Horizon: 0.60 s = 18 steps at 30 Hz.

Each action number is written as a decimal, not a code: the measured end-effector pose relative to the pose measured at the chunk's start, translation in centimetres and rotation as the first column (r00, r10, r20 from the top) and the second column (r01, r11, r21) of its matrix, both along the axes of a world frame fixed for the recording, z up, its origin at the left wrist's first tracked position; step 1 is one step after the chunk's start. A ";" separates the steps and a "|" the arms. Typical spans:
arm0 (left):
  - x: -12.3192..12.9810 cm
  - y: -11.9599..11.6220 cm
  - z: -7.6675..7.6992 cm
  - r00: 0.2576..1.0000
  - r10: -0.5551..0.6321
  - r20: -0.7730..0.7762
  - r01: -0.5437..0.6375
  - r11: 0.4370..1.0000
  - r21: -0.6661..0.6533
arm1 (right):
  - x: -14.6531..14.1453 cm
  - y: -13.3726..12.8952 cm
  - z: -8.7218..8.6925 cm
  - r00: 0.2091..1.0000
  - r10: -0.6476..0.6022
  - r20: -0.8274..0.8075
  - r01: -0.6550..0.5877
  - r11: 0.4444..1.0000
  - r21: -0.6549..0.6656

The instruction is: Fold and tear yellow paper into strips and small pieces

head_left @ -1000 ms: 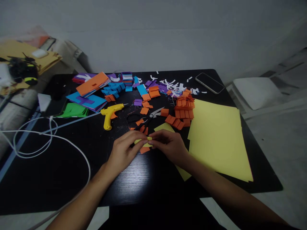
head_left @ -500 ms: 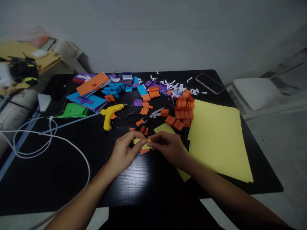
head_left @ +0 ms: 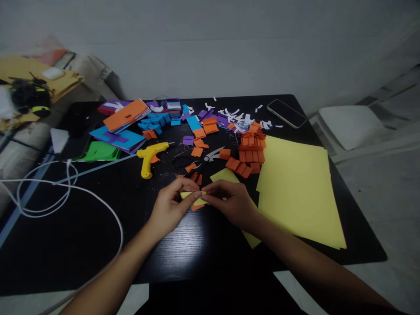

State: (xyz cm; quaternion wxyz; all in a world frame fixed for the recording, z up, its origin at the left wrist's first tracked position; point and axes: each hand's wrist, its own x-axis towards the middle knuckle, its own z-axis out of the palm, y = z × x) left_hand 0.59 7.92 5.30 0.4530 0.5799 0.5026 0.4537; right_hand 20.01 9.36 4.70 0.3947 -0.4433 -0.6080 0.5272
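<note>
Between both hands is a small piece of yellow paper (head_left: 199,201), partly covered by the fingers. My left hand (head_left: 172,202) pinches its left part between thumb and fingers. At its right end my right hand (head_left: 229,199) grips with thumb and forefinger. Just below the paper, an orange paper piece (head_left: 197,207) peeks out on the table. A yellow paper strip (head_left: 252,239) lies partly beneath my right hand and forearm. Scissors (head_left: 215,154) rest beyond the hands, among small orange folded papers (head_left: 252,156).
A yellow glue gun (head_left: 151,158) lies left of centre, near a white cable (head_left: 98,197). Large yellow sheets (head_left: 298,188) are stacked at right, with a phone (head_left: 286,113) behind. Coloured paper stacks (head_left: 126,116) and white scraps (head_left: 238,119) spread along the back of the black table (head_left: 82,249).
Almost nothing differs. The yellow paper has tilted or shifted very slightly between my fingers, and both hands stay in the same place.
</note>
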 end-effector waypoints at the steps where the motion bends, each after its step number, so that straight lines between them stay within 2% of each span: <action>1: 0.0 0.0 0.0 1.000 -0.002 0.023 0.002 1.000 -0.015 | 0.0 0.0 0.0 1.000 0.000 -0.004 0.000 1.000 -0.010; 5: -0.1 0.3 0.2 0.997 0.004 0.078 0.005 0.993 -0.121 | 0.2 0.3 0.0 0.998 -0.023 -0.051 0.020 0.998 -0.058; 10: -0.5 0.6 0.6 0.999 -0.027 0.033 0.034 0.972 -0.232 | 0.3 0.5 0.1 0.993 -0.049 -0.104 0.039 0.995 -0.097; 18: -0.5 0.5 0.9 0.999 0.014 -0.041 -0.019 0.992 -0.125 | 0.2 0.6 0.0 0.985 -0.056 -0.164 0.028 0.986 -0.165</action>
